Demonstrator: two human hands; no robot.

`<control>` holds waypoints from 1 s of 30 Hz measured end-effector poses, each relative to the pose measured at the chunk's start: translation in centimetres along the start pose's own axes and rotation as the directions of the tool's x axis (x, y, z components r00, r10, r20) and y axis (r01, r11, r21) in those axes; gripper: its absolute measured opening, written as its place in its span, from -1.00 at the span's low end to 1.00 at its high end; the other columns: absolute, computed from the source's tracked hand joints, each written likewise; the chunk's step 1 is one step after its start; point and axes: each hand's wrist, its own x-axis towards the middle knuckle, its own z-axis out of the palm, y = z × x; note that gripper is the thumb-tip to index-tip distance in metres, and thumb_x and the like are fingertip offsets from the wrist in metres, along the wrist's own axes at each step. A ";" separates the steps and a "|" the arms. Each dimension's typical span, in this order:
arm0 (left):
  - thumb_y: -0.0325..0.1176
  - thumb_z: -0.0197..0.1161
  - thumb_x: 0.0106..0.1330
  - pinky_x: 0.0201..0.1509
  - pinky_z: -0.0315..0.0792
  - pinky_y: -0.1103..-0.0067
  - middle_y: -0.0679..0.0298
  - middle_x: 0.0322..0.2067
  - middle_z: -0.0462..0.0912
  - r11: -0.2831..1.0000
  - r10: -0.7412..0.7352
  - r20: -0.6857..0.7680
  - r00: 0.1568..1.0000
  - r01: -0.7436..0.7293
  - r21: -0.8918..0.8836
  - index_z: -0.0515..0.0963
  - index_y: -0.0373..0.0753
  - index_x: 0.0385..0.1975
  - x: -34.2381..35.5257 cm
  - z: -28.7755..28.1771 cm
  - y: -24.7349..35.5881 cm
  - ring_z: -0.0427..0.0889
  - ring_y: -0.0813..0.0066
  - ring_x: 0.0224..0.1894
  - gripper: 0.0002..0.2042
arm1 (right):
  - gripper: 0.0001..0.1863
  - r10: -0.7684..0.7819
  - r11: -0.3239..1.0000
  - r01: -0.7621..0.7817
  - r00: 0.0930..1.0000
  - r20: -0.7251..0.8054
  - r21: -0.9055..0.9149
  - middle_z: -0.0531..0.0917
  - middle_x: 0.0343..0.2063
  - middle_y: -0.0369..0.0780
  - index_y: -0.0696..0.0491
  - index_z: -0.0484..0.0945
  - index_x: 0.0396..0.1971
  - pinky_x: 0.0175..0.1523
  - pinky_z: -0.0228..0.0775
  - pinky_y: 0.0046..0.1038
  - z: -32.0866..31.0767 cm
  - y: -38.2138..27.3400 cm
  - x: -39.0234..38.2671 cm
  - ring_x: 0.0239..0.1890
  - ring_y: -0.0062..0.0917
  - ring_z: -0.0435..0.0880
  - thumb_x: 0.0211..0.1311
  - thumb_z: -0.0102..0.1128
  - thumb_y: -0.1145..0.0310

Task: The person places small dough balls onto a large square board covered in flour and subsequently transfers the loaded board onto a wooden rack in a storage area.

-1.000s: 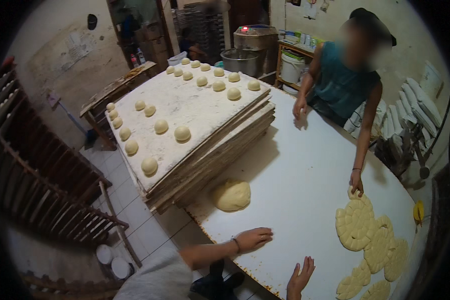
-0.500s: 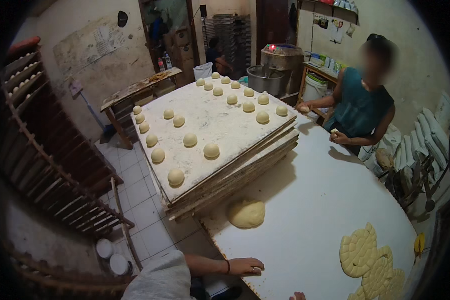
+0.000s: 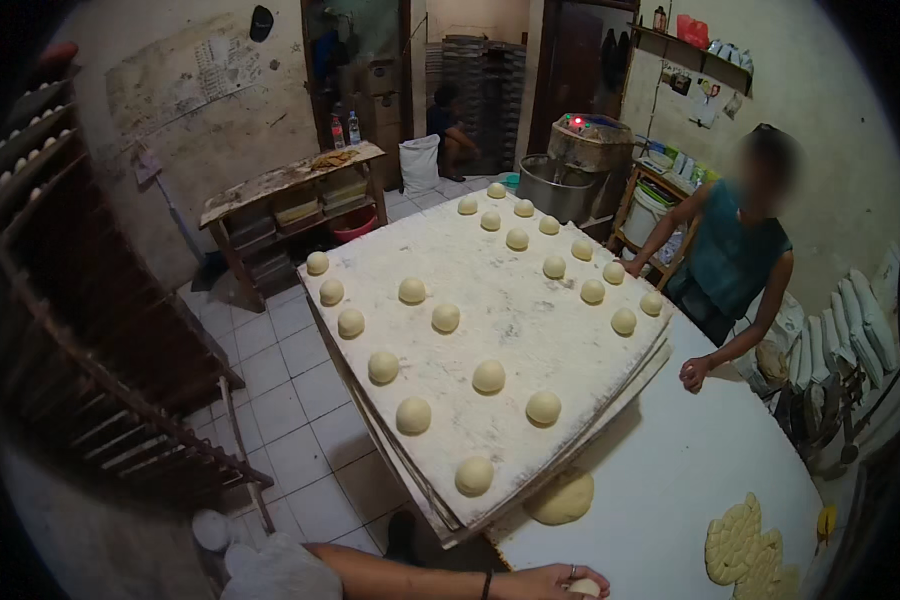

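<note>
My left hand (image 3: 545, 580) reaches in from the lower edge, a ring on one finger and a dark band at the wrist. Its fingers curve around a pale dough ball (image 3: 586, 588) low over the white table (image 3: 650, 450). My right hand is out of view. A larger lump of dough (image 3: 562, 497) lies on the table just beyond my left hand, partly hidden by the board. Ahead, a floured board (image 3: 440, 250) on top of a stack carries several round dough balls (image 3: 488, 376). At the right lies a flat sheet of dough (image 3: 735, 540) scored into pieces.
Across the table stands a co-worker in a teal top (image 3: 735, 245), one hand (image 3: 694, 374) at the tabletop. Behind are a mixer (image 3: 560, 185) and a wooden bench (image 3: 300, 190). A slatted rack (image 3: 90, 330) runs along the left; sacks (image 3: 850, 325) lean at the right.
The view has shifted, bringing the board nearer. My left hand now has its fingers around a dough ball. My right fingertips have left view. The co-worker's near hand has come down to the table.
</note>
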 end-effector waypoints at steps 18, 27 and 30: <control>0.02 0.46 0.29 0.37 0.41 0.23 -0.04 0.23 0.54 -0.068 0.533 -0.406 0.742 0.516 0.854 0.52 -0.29 0.28 -16.3 -51.4 42.4 0.55 0.02 0.22 -0.34 | -0.35 -0.250 0.735 0.677 0.310 0.917 -0.028 0.60 0.03 -0.22 0.14 0.42 0.39 0.10 0.53 -0.50 61.1 -32.8 -33.7 -0.02 -0.57 0.65 0.31 0.41 0.46; -0.29 0.32 0.48 0.17 0.53 0.48 0.16 0.04 0.68 0.556 0.705 -0.661 0.258 0.377 0.741 0.61 -0.27 0.15 -34.0 -50.9 34.1 0.62 0.41 0.07 -0.67 | -0.52 -0.008 -0.161 0.987 -0.013 1.000 0.011 0.73 0.00 -0.07 0.04 0.67 0.06 0.15 0.57 -0.14 91.2 -24.1 -37.2 0.05 -0.08 0.71 0.14 0.38 0.16; -0.27 0.32 0.47 0.06 0.56 0.45 0.18 -0.15 0.75 0.684 0.570 -0.818 0.078 0.506 0.525 0.65 -0.33 0.03 -44.4 -52.7 18.8 0.70 0.39 -0.07 -0.72 | -0.49 -0.081 0.007 0.991 -0.134 0.988 0.135 0.74 -0.03 -0.08 0.07 0.67 0.05 0.08 0.61 -0.24 90.7 -24.1 -34.8 -0.04 -0.24 0.74 0.18 0.44 0.09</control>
